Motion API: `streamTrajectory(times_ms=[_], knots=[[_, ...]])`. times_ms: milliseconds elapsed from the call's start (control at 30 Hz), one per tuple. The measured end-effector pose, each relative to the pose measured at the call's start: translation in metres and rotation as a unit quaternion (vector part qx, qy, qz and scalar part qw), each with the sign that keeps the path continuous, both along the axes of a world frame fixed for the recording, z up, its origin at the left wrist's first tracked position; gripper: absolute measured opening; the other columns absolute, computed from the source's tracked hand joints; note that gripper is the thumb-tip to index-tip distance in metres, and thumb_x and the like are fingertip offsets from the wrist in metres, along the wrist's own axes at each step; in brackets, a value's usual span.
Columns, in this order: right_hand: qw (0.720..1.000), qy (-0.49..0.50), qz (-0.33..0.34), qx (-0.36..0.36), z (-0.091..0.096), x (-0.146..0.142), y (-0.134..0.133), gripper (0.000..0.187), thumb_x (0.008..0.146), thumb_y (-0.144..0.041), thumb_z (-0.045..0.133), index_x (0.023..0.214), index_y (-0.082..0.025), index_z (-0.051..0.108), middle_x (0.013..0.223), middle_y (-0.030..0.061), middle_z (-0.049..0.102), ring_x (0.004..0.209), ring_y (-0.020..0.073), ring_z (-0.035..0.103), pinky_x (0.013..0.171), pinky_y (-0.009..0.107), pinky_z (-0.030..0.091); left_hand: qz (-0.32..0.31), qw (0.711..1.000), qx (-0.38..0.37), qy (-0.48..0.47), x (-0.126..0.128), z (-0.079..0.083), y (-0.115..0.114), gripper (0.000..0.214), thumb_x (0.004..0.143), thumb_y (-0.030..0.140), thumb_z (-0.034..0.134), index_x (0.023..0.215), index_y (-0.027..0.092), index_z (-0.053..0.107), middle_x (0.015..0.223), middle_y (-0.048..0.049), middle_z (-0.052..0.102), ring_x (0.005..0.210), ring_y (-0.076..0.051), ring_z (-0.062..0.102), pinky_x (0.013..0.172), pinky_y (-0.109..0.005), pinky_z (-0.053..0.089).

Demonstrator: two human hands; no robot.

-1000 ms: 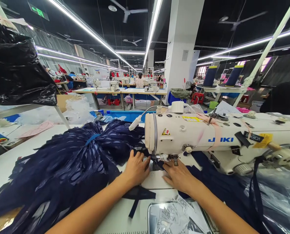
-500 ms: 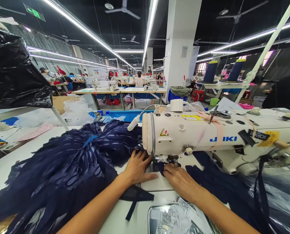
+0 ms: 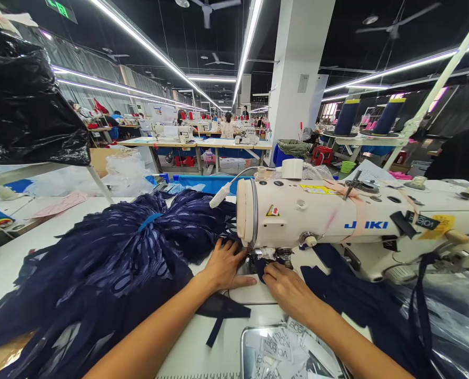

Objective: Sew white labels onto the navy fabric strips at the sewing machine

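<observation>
A white sewing machine (image 3: 297, 210) stands before me, its presser foot (image 3: 252, 263) low between my hands. To the left of the foot, my left hand (image 3: 225, 268) lies flat with thumb and fingers apart, its fingertips partly hidden by the machine head. On the other side, the curled fingers of my right hand (image 3: 287, 287) pinch a small piece of navy fabric (image 3: 261, 268) by the foot. A large bundle of navy fabric pieces (image 3: 111, 258), tied with a blue band (image 3: 149, 221), spreads beside my left hand. One navy strip (image 3: 224, 308) lies below my left wrist.
A metal tray of printed labels (image 3: 273, 350) sits near my right forearm. More navy fabric (image 3: 348, 295) and clear plastic (image 3: 451, 305) lie to the right. Two navy thread cones (image 3: 347, 117) stand behind the machine. A black plastic bag (image 3: 29, 100) hangs at left.
The camera view has shifted slightly, so the scene sits a little further right. Both hands stay by the presser foot in nearly the same pose.
</observation>
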State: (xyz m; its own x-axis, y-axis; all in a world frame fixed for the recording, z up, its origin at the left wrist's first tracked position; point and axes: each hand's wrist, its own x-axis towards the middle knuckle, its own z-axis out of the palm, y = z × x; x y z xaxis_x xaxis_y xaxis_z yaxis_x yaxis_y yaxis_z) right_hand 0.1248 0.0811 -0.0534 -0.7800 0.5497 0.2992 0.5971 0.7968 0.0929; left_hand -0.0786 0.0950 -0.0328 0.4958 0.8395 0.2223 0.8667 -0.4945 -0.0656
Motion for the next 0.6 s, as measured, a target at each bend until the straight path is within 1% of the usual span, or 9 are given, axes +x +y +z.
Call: streamTrajectory(times_ms=[133,300,433,600], knots=[[1.000,-0.011,-0.014,0.010,0.003,-0.004,-0.003,0.022,0.070,0.005,0.048,0.078,-0.013,0.057,0.086,0.0071,0.055,0.080,0.0197,0.052,0.068,0.031,0.044,0.001,1.000,-0.002,0.000,-0.001,0.000,0.003,0.073,0.065,0.074,0.042,0.111,0.019,0.054,0.107,-0.0149,0.055,0.101,-0.033,0.046,0.092,-0.054,0.024],[0.999,-0.003,-0.030,0.016,0.005,-0.008,-0.003,0.020,0.072,0.004,0.050,0.080,-0.013,0.059,0.087,0.0068,0.056,0.080,0.0194,0.053,0.065,0.029,0.046,-0.001,1.000,-0.012,0.003,-0.001,0.001,0.009,0.075,0.063,0.075,0.043,0.114,0.020,0.052,0.108,-0.0149,0.055,0.104,-0.033,0.045,0.091,-0.055,0.025],[0.999,0.002,-0.029,0.019,0.004,-0.009,-0.002,0.021,0.073,0.005,0.049,0.081,-0.012,0.059,0.088,0.0076,0.056,0.082,0.0193,0.053,0.067,0.029,0.047,-0.006,1.000,-0.028,-0.001,-0.001,0.002,0.014,0.076,0.062,0.076,0.044,0.115,0.020,0.052,0.105,-0.0144,0.057,0.103,-0.034,0.047,0.090,-0.056,0.026],[0.999,-0.004,-0.052,0.015,0.003,-0.013,-0.001,0.022,0.073,0.005,0.050,0.082,-0.012,0.059,0.091,0.0082,0.056,0.084,0.0200,0.054,0.070,0.030,0.047,-0.013,1.000,-0.013,0.006,-0.002,0.001,0.020,0.075,0.059,0.076,0.048,0.111,0.022,0.054,0.108,-0.0141,0.056,0.104,-0.034,0.046,0.091,-0.055,0.025]])
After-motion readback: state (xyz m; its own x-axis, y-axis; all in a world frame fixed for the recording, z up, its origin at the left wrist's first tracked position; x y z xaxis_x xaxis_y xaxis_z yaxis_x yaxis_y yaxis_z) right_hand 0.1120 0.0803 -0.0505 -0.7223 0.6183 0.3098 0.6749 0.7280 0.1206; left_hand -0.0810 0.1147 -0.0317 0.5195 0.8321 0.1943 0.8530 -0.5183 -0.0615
